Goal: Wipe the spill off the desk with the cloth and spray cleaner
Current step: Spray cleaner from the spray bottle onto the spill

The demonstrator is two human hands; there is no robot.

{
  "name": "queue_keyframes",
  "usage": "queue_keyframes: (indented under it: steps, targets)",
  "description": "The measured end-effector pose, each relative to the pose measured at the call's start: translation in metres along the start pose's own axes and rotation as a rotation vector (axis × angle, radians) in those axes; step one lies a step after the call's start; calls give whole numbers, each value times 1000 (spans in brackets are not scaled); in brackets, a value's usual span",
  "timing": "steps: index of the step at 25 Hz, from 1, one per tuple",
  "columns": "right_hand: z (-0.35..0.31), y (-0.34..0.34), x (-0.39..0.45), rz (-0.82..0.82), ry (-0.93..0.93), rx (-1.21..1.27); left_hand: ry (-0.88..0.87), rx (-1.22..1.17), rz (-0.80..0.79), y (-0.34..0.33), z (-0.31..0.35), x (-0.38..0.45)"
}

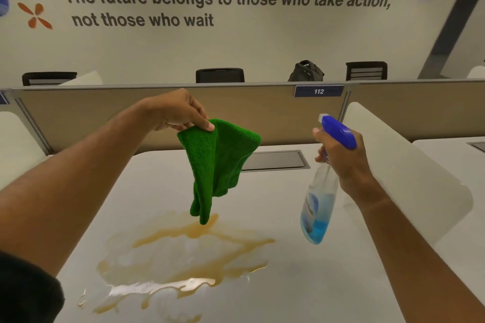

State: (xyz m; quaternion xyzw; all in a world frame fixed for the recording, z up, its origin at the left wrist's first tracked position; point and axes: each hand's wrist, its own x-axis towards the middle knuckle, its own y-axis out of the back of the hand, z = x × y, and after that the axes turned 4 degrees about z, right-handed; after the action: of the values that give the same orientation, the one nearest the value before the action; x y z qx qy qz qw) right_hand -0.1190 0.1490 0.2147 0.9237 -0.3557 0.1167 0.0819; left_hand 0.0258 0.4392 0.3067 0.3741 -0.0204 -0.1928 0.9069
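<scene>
A wide brown spill (183, 254) lies wet on the white desk (301, 291) in front of me. My left hand (178, 113) pinches a green cloth (217, 162) by its top edge, and the cloth hangs in the air with its lower tip just above the spill's far edge. My right hand (341, 157) grips the neck of a clear spray bottle (316, 207) with a blue trigger head and a little blue liquid at the bottom. The bottle is held off the desk, right of the spill, its nozzle pointing left.
A grey cable hatch (275, 160) is set into the desk behind the cloth. A tan partition (262, 115) with a "112" label closes the far side. White side dividers (399, 165) flank the desk. Chairs and a dark bag (305, 71) stand beyond the partition.
</scene>
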Motion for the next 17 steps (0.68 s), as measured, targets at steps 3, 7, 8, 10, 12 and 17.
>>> queue_keyframes:
  steps: [3, 7, 8, 10, 12, 17]
  targets:
    - [-9, -23, -23, -128, -33, 86, -7, -3, 0, 4, -3, -5]
    - [-26, -49, -53, -431, -87, 172, -11, -7, 2, 13, -7, -13]
    - [-29, -55, -60, -494, -110, 181, -11, -7, 6, 17, -8, -15]
    - [-31, -68, -73, -592, -162, 178, -9, -9, 18, 23, -11, -19]
    - [-31, -79, -83, -647, -210, 160, -5, -21, 28, 29, -13, -21]
    - [-33, -102, -94, -636, -251, 119, 7, -41, 34, 42, -16, -27]
